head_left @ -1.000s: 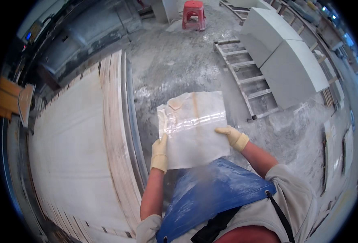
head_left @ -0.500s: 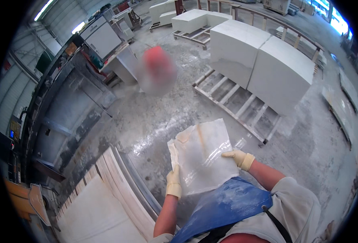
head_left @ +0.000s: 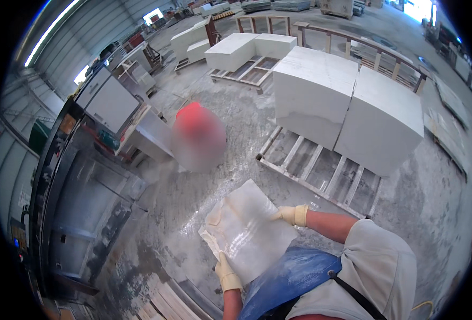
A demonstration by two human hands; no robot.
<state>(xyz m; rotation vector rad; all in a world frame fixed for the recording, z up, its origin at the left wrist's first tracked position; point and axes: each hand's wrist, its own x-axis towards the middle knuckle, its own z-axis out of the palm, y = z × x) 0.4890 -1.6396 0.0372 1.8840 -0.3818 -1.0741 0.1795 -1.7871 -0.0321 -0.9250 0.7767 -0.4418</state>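
In front of my body I hold a pale, glossy piece of stone slab [head_left: 246, 229] with a faint brownish vein and a rough, broken left edge. My left hand [head_left: 227, 272], in a cream glove, is closed on its lower left edge. At its right edge my right hand [head_left: 293, 215], gloved alike, has its fingers over the top face. The slab's near edge meets the blue apron [head_left: 294, 272] I wear. Its underside is hidden, as are the fingers beneath it.
Ahead on the left stands a blurred person in a red head covering [head_left: 189, 114]. Large white stone blocks [head_left: 310, 98] rest on a slatted pallet [head_left: 310, 160] to the right. Upright slabs [head_left: 174, 301] stand near my left, with a dark machine bed [head_left: 86, 213] beyond.
My view has swung, and the upright slabs have slid toward the lower edge. The held slab has turned anticlockwise, both hands still on it. The other person appears lower and larger.
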